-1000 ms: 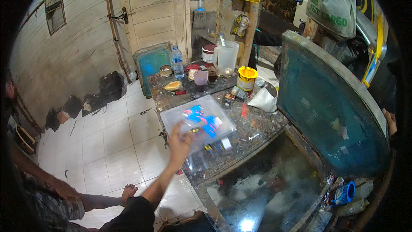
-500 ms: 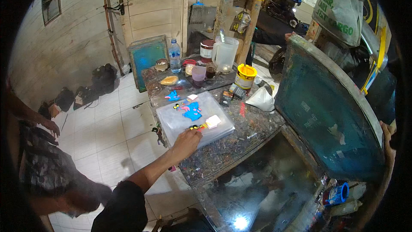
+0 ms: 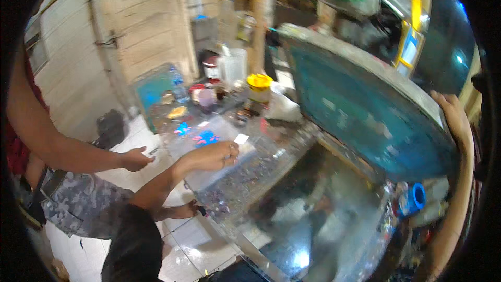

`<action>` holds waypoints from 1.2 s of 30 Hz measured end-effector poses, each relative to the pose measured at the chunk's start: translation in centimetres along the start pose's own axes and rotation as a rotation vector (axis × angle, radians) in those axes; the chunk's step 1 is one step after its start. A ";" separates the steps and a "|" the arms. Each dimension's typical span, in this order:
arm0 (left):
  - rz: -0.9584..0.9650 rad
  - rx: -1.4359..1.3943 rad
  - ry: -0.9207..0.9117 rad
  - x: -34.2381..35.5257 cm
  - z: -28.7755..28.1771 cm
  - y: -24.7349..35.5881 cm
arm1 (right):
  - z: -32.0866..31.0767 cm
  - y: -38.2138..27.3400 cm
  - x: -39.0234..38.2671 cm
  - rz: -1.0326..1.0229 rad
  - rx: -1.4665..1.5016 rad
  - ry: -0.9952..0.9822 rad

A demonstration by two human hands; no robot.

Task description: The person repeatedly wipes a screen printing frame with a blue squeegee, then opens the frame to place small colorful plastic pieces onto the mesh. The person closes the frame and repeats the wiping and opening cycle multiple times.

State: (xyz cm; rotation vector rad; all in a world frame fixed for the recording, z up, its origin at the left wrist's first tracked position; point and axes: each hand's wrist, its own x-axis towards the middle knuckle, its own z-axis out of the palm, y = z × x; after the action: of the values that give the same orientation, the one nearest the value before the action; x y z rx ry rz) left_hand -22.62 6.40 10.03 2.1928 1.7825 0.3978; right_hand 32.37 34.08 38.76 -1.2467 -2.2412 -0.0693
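My left hand (image 3: 211,155) is over a stack of clear plastic sheets (image 3: 195,177), fingers pinched together at a small white square of paper (image 3: 241,139). The picture is smeared, but the square seems to be between the fingertips. Beyond this hand, blue-and-pink cut-out pieces (image 3: 207,137) lie on the sheets, and another blue piece (image 3: 182,129) is on the table by their far corner. My right hand (image 3: 453,115) grips the right end of a raised screen-printing frame (image 3: 360,99) with teal mesh, tilted up above a dark glass panel (image 3: 313,219).
A co-worker's hand (image 3: 138,159) reaches in from the left, near the table. At the back stand a yellow tin (image 3: 259,86), a white jug (image 3: 233,68), a water bottle (image 3: 178,84) and a purple cup (image 3: 207,99). A blue-rimmed can (image 3: 415,197) sits below the screen frame.
The view has swung right. My left hand has moved from the sheets' near edge to the white paper. A co-worker's arm has come forward from the left. My right hand stays on the frame.
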 end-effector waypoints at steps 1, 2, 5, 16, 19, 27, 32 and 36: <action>0.124 0.046 -0.076 0.7 2.2 2.4 | 0.0 -0.1 0.2 -0.038 0.001 0.011; 0.115 -0.068 -0.227 0.7 4.9 5.1 | 0.1 0.0 0.6 0.019 -0.053 0.015; 0.065 0.312 -0.391 -1.6 14.6 13.3 | 0.0 0.3 1.1 -0.177 -0.289 -0.085; 0.687 0.115 -0.125 7.1 24.8 26.1 | -2.2 -4.3 -3.5 0.063 -0.095 -0.078; 0.444 0.192 -0.351 6.4 22.4 24.2 | -2.2 -3.5 -3.6 0.026 -0.108 -0.082; 0.265 0.161 -0.246 2.8 20.4 18.3 | -2.3 -3.6 -1.7 -0.225 -0.250 -0.173; 0.263 0.221 -0.239 3.0 20.7 18.6 | -2.2 -3.3 -2.5 -0.086 -0.132 -0.071; 0.267 0.201 -0.253 3.0 20.4 18.4 | -1.6 -3.2 -1.0 -0.030 -0.182 -0.054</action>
State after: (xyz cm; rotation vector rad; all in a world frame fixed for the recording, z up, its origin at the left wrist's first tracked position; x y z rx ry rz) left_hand 2.49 4.82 -1.47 2.5000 1.4566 -0.0096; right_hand 30.98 31.03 40.26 -1.3235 -2.3425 -0.2588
